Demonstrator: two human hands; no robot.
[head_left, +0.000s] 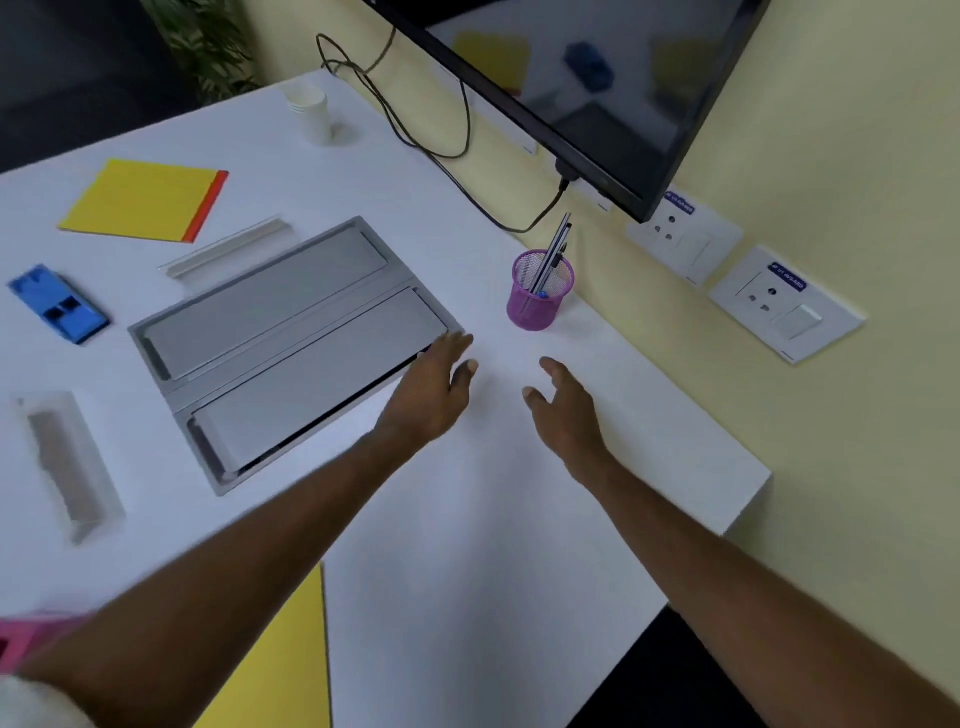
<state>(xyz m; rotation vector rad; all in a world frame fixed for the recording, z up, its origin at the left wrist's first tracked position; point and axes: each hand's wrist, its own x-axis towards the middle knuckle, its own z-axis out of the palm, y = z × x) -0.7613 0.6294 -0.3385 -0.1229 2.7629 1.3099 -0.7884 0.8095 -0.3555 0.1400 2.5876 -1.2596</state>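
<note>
Reaching forward over the white counter (467, 525), both hands hold nothing. A yellow sheet (291, 670) lies nearest, well behind the fingers and under the left forearm.

Left hand (434, 395): fingers (457, 344) extended and loosely spread over the near right corner of the grey recessed cable box (291, 332). Blur prevents confirming contact with its lid.

Right hand (563, 410): fingers (551, 368) relaxed and spread wide above bare counter, just beside the left hand.

A purple mesh pen holder (540, 296) stands upright beyond the right fingers, near but apart, with pens (555, 248) in it. A blue plastic object (57, 309) and a yellow notepad (145, 200) lie well left of the left fingers. A paper cup stack (311, 111) and a dark monitor (571, 78) are farthest.
</note>
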